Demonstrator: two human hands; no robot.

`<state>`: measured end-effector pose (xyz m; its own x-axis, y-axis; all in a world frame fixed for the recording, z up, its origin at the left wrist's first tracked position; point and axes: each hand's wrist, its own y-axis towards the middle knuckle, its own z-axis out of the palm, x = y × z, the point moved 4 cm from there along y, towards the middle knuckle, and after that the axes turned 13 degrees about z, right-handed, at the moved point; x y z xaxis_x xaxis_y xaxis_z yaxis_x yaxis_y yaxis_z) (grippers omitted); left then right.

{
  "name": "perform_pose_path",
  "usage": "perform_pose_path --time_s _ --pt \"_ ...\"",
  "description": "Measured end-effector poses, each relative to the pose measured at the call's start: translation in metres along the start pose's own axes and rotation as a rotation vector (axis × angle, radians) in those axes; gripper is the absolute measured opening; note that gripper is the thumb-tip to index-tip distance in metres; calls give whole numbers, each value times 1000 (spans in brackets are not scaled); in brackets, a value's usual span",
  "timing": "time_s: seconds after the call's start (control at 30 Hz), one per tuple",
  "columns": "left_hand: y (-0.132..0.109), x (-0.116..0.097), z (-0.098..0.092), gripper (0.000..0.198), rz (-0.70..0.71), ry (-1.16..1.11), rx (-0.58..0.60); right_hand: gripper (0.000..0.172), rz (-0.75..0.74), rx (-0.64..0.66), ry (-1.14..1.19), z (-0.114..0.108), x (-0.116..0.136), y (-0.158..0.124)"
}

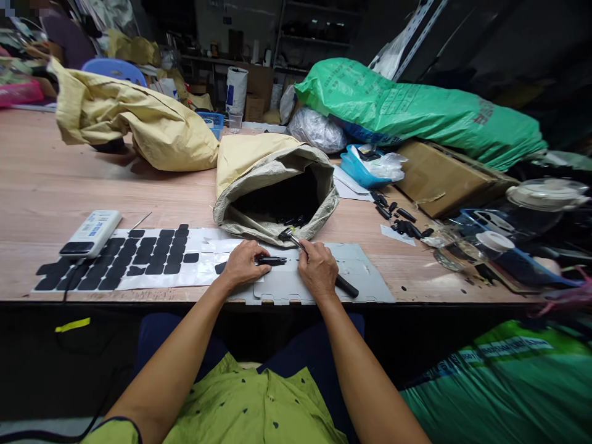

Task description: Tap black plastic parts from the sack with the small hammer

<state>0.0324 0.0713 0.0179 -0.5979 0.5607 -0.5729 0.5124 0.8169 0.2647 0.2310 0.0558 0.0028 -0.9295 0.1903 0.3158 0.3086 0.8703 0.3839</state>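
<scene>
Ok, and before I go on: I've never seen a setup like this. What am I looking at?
There is no machine here: these are a person's two bare hands. The single picture comes from a camera worn on that person's head, looking forward and down.

The left hand holds a small black part over a grey sheet. The right hand grips a hammer, its head pointing away from the person.

On the table, an open sack lies just beyond the hands. To the left are a white sheet bearing rows of black patches and a small white device; to the right, a loose pile of black pieces.
</scene>
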Motion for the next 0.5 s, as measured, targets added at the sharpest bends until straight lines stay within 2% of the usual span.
perform_pose_path --time_s 0.23,0.5 --pt "-1 4 1 14 19 -45 -26 33 -2 -15 1 1 0 0" --pt "-1 5 0 16 38 -94 -32 34 -9 -35 10 2 -1 -1"
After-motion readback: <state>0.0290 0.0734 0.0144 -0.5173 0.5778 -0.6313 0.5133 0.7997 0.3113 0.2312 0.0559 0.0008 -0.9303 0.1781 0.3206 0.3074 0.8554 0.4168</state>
